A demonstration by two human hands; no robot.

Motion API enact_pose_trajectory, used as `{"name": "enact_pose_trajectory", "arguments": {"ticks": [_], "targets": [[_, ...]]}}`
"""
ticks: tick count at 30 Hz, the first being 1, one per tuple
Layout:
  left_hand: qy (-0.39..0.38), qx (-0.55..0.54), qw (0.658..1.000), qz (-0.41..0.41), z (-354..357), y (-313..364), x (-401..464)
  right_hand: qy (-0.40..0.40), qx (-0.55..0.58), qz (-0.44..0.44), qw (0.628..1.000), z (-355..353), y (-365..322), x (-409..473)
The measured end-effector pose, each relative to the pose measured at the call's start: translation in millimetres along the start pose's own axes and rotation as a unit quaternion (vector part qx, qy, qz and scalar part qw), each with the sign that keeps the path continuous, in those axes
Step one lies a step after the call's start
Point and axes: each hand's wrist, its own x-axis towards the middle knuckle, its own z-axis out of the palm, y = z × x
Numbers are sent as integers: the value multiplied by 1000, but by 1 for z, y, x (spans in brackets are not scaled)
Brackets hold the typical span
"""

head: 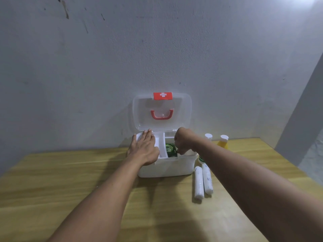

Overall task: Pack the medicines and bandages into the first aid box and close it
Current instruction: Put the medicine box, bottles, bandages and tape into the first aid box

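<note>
Left hand [144, 148] lies flat on the box [166, 169] rim; right hand [182, 141] grips a green packet [171, 150] inside.

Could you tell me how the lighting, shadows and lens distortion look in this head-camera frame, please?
Head view: a bright glare sits in the top right corner; the arms cast soft dark shadows on the wooden table left of the first aid box; wide-angle distortion bows the table edge and stretches the forearms; the green item under the right hand is slightly soft.
</note>
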Motion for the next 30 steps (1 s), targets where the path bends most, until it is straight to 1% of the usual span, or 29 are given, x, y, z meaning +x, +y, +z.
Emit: {"name": "enact_pose_trajectory", "arguments": {"ticks": [4,8,11,13,16,20,22,24,27,30], "targets": [[2,4,1000,-1,0,0,1,-7,52,-8,999,0,5,1],[6,8,1000,-1,1,-3,3,23,159,-14,987,-33,14,-18],[2,16,1000,-1,1,-4,5,5,187,-7,982,-61,29,-47],[1,26,1000,-3,1,-5,6,-19,150,13,988,-75,43,-65],[-4,32,999,-5,0,-3,6,-75,70,71,992,-81,70,-87],[-7,33,999,-6,1,0,5,-142,-45,172,974,-65,106,-108],[-6,33,999,-6,1,0,4,-141,-79,202,966,-56,114,-121],[-4,32,999,-4,1,0,4,-114,-120,208,964,-48,118,-132],[-4,28,1000,-5,1,0,4,-99,-116,224,963,-32,127,-136],[-4,27,1000,-6,1,0,3,-82,-34,259,962,-27,135,-129]]}}
